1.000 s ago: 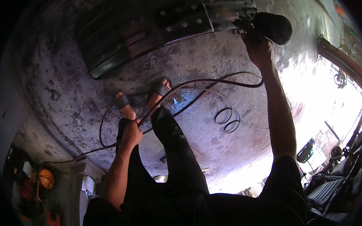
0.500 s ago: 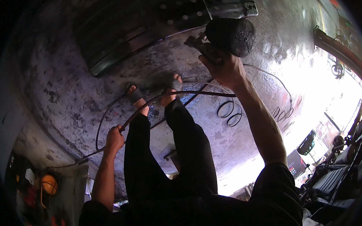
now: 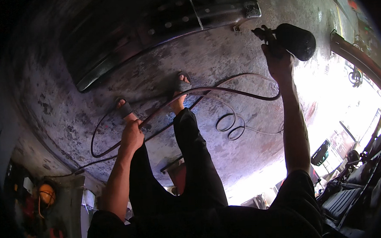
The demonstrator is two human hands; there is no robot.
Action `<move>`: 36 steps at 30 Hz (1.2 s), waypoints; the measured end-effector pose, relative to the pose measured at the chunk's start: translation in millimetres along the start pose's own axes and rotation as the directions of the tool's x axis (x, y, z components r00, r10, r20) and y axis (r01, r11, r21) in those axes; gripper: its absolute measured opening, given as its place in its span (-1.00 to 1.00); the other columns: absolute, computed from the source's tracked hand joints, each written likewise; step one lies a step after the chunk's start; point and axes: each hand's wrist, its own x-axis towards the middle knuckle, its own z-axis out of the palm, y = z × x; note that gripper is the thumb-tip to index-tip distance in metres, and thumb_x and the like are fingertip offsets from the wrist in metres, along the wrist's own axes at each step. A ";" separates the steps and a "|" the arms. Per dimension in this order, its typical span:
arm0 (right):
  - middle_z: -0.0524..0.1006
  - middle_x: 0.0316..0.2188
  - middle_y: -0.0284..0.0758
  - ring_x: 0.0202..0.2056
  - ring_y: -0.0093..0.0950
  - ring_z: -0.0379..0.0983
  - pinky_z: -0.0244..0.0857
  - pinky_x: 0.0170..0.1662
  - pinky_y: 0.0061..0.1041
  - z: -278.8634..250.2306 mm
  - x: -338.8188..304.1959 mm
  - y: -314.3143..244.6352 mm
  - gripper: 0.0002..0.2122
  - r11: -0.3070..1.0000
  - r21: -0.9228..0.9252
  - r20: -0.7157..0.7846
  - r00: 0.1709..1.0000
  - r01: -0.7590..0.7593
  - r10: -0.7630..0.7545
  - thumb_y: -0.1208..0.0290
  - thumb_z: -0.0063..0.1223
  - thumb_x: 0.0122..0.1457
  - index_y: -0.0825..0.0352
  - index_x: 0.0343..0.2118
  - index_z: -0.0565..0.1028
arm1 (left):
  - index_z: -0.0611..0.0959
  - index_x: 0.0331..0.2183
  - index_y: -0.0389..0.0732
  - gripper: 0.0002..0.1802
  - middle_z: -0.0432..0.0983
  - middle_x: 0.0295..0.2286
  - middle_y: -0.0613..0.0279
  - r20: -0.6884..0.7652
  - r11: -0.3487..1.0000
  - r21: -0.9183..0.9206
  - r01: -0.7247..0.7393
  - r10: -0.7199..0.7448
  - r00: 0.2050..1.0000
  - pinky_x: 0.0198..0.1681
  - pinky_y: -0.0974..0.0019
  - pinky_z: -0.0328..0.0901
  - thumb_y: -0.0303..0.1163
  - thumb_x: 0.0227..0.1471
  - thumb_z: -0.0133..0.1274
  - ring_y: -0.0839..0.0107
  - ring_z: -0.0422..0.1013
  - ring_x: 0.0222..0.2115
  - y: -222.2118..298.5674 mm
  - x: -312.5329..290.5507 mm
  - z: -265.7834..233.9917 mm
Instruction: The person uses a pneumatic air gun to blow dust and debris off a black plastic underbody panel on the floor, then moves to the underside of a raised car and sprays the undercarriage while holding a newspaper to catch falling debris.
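My right hand (image 3: 279, 67) is stretched out at the upper right, closed round the handle of a dark spray gun (image 3: 296, 41) with a rounded black cup. The gun's nozzle end points left, toward a black metal panel (image 3: 160, 34) with a row of round holes, and stands apart from it. A dark hose (image 3: 236, 92) bends from near my right wrist and runs left across my legs. My left hand (image 3: 132, 136) is wrapped round this hose above my left leg.
Thin hose loops (image 3: 232, 127) lie on the stained concrete floor (image 3: 252, 154). My sandalled feet stand before the panel. A rusty beam (image 3: 359, 58) rises at the right, with dark machinery (image 3: 349, 197) below. An orange round object (image 3: 47, 194) is at lower left.
My right hand and the spray gun have moved right, away from the panel's edge. My left hand has shifted slightly right with the hose, and my left foot has stepped left.
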 end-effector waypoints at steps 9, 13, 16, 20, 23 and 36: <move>0.56 -0.10 -0.24 -0.18 -0.28 0.54 0.45 -0.15 -0.35 -1.1 13.4 13.3 -0.72 1.000 0.029 0.044 0.999 -0.012 0.011 0.33 0.05 0.19 0.08 -0.02 0.53 | 0.54 -0.07 -0.33 -0.60 0.47 -0.17 -0.25 0.080 0.993 0.069 0.090 -0.096 0.992 -0.01 0.03 0.33 -0.60 -0.01 -0.07 -0.11 0.42 -0.09 38.4 8.4 15.1; 0.61 -0.21 -0.24 -0.23 -0.33 0.59 0.42 -0.19 -0.41 7.5 13.2 -31.6 -0.72 0.976 0.165 0.130 0.978 0.143 -0.165 0.27 0.18 0.14 0.14 -0.07 0.56 | 0.55 -0.09 -0.32 -0.63 0.47 -0.20 -0.22 0.101 0.984 0.088 0.155 -0.163 0.981 -0.03 0.02 0.33 -0.59 -0.01 -0.06 -0.10 0.42 -0.10 32.6 0.9 9.6; 0.60 -0.20 -0.20 -0.26 -0.28 0.59 0.44 -0.21 -0.35 0.3 18.1 -55.6 -0.71 0.947 0.305 0.168 0.972 0.105 -0.161 0.22 0.17 0.15 0.12 -0.07 0.55 | 0.57 -0.13 -0.32 -0.66 0.48 -0.20 -0.19 0.096 0.974 0.096 0.206 -0.215 0.972 -0.05 0.02 0.33 -0.59 -0.01 -0.06 -0.09 0.42 -0.10 27.7 -5.3 7.0; 0.60 -0.24 -0.21 -0.33 -0.28 0.60 0.46 -0.32 -0.34 -2.9 54.5 -41.0 -0.68 0.997 0.042 0.329 0.941 0.065 -0.075 0.22 0.15 0.15 0.05 -0.02 0.53 | 0.58 -0.15 -0.31 -0.66 0.49 -0.21 -0.21 0.068 0.981 0.073 0.178 -0.183 0.981 -0.07 0.03 0.35 -0.60 -0.03 -0.07 -0.09 0.43 -0.12 32.1 -4.1 8.7; 0.59 -0.18 -0.23 -0.29 -0.34 0.59 0.48 -0.28 -0.42 0.0 92.1 -9.6 -0.66 0.932 -0.140 0.120 0.940 0.335 -0.320 0.28 0.12 0.17 0.02 0.04 0.49 | 0.58 -0.15 -0.31 -0.65 0.50 -0.23 -0.23 0.063 0.990 0.047 0.133 -0.136 0.989 -0.08 0.03 0.34 -0.61 -0.05 -0.07 -0.10 0.44 -0.13 46.9 2.7 12.8; 0.58 -0.18 -0.31 -0.18 -0.33 0.53 0.37 -0.13 -0.37 -34.0 182.0 69.1 -0.59 0.971 -0.116 -0.057 0.974 0.211 -0.219 0.26 0.05 0.17 -0.02 0.11 0.43 | 0.56 -0.17 -0.30 -0.67 0.48 -0.24 -0.20 0.048 0.991 -0.124 -0.045 0.052 0.997 -0.08 0.00 0.32 -0.60 -0.06 -0.04 -0.14 0.41 -0.13 110.7 28.7 34.5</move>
